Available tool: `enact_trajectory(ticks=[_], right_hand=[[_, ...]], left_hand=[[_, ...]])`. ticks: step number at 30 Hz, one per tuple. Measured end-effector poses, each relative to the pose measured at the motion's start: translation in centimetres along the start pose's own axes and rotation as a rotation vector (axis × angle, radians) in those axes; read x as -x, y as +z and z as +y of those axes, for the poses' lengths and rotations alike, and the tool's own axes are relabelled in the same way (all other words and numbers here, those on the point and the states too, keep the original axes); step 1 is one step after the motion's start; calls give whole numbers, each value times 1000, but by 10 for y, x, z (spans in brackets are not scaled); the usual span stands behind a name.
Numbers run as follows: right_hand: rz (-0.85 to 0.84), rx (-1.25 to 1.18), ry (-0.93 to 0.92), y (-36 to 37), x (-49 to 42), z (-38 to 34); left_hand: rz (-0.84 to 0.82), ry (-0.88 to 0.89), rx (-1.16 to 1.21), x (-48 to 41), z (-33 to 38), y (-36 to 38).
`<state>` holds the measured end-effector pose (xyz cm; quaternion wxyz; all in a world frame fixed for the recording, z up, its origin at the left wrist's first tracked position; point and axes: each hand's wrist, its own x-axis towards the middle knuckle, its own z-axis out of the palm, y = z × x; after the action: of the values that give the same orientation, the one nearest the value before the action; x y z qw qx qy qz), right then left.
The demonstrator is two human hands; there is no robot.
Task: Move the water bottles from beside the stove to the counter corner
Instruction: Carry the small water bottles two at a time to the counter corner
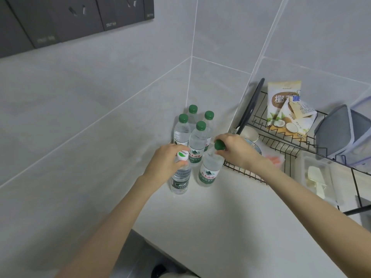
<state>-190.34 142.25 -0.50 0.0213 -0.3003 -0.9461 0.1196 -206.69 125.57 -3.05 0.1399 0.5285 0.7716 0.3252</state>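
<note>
A: Where are the two bottles right now?

B: One under each hand. The left hand (164,160) pinches the white-capped bottle (180,178) around its neck, fingers curled just below the cap. The right hand (236,149) grips the green-capped bottle (209,170) at the cap, fingers wrapped over it. Both bottles are down at the counter (200,213), though I cannot tell whether their bases touch it.

A: And the corner?

B: Just beyond both hands, four bottles (197,141) stand packed together where the walls meet. The dish rack (281,146) sits right beside the right wrist.

A: So how should the setting-down go?

B: I'd lower each one straight until its base sits flat, and only then let the fingers go. The green-capped bottle leans, its top tipped toward the right hand, so I'd bring it upright first. The right forearm should stay off the rack's edge. Nothing should be pushed hard into the group ahead, or one may tip.

A: The arms?

B: Both reach forward, nearly straight, with wrists bent down and palms facing the counter.
</note>
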Motion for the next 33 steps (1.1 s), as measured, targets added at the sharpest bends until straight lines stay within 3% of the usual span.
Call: enact_trajectory(ticks=[13, 27, 29, 33], right_hand=[[-2, 294, 211, -17, -62, -5], [-22, 529, 120, -20, -61, -4], [42, 524, 75, -22, -56, -3], [432, 524, -115, -44, -35, 12]], left_hand=[[-10, 31, 74, -1, -8, -6], [-127, 82, 68, -3, -17, -4], [-115, 49, 136, -2, -19, -2], [-93, 58, 127, -6, -19, 2]])
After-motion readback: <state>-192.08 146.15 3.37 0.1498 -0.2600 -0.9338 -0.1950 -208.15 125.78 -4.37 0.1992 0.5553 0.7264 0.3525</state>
